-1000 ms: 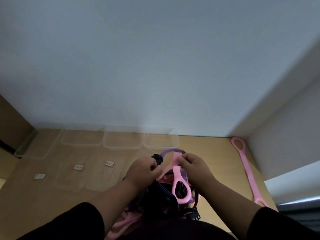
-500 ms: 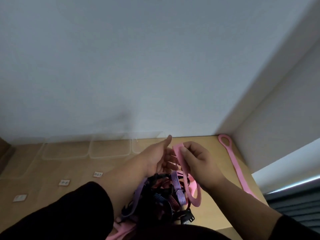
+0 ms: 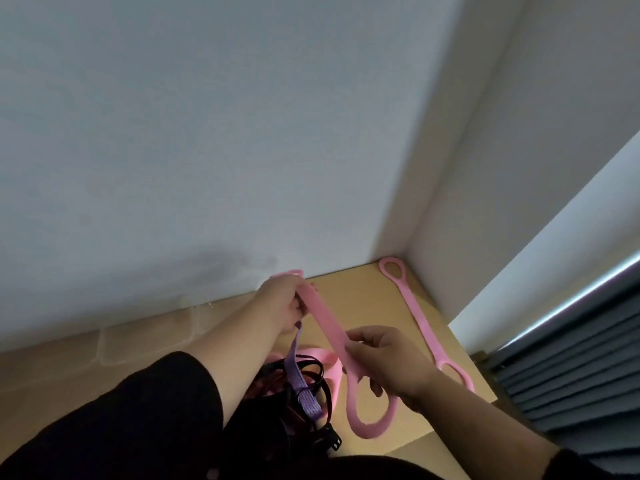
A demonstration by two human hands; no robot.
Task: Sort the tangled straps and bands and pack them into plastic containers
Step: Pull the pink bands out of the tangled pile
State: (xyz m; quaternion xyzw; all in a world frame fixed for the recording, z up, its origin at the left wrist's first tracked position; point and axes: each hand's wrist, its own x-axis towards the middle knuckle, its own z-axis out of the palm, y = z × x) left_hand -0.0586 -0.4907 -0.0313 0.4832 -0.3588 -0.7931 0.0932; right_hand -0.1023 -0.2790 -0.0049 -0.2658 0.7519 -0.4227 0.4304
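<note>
A pink band [image 3: 325, 323] is stretched between my hands above the wooden table [image 3: 349, 282]. My left hand [image 3: 282, 303] grips its far end near the wall. My right hand [image 3: 384, 358] grips it near the loop that hangs down at the front. Under my left forearm lies a tangle of black straps [image 3: 311, 382] with a purple elastic strap [image 3: 303, 393] running across it and more pink band beneath. A second pink band [image 3: 420, 322] with loops at both ends lies flat along the right side of the table.
Clear plastic containers [image 3: 145, 336] stand in a row against the white wall at the left. The wall corner closes the table's far right. A grey slatted blind [image 3: 571, 368] sits past the right table edge. A black buckle [image 3: 332, 441] lies by the near edge.
My left hand has taken hold of the band's far end and moved toward the wall, pulling the band out straight. The camera has swung right, so most containers left the view.
</note>
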